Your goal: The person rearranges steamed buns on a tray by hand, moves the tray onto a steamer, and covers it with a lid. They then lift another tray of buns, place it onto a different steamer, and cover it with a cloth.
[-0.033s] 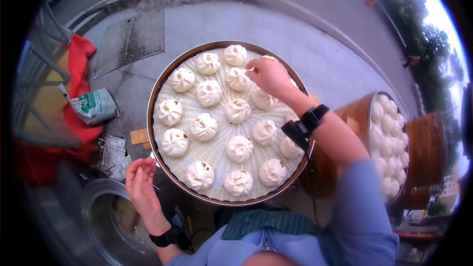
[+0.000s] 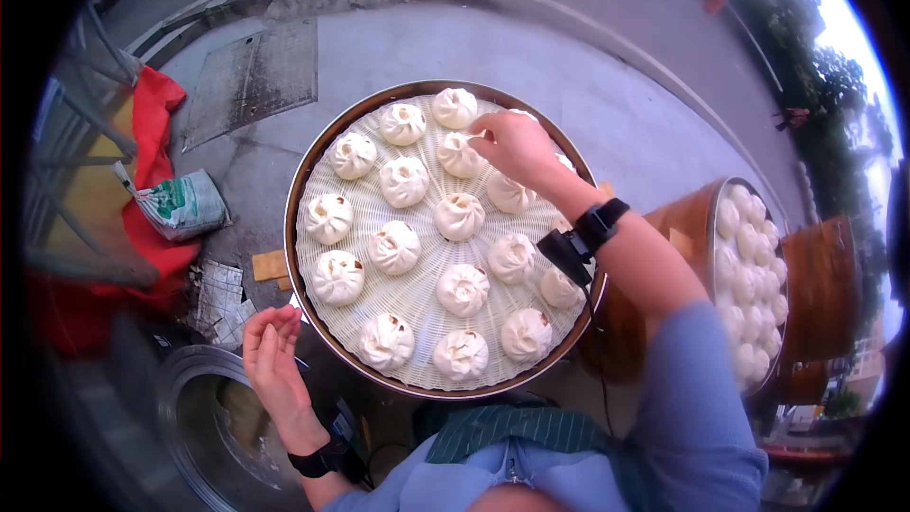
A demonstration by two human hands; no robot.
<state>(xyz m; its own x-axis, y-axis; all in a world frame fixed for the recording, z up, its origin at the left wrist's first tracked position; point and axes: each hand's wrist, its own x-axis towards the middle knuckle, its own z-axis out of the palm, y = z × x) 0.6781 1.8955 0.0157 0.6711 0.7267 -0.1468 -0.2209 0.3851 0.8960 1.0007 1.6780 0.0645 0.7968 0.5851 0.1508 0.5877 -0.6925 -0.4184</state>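
A wide round steamer tray (image 2: 305, 327), lined with a pale woven mat (image 2: 431, 299), holds several white pleated buns (image 2: 394, 247), some with dark filling showing at the top. Over the tray's far right part, my right hand (image 2: 517, 144) reaches down with bent fingers. Its fingertips meet at the pleated top of one bun (image 2: 457, 155) and partly cover it. More buns behind this hand and wrist are half hidden. By the tray's near left edge, my left hand (image 2: 272, 360) hangs in the air, palm up, fingers loosely curved, holding nothing.
To the right stands a wooden steamer (image 2: 706, 218) packed with smooth white buns (image 2: 749, 275). A metal pot (image 2: 180, 408) sits below my left hand. A white-green bag (image 2: 180, 204) lies by red cloth (image 2: 152, 133) at left. A cable (image 2: 600, 351) hangs from my right wrist.
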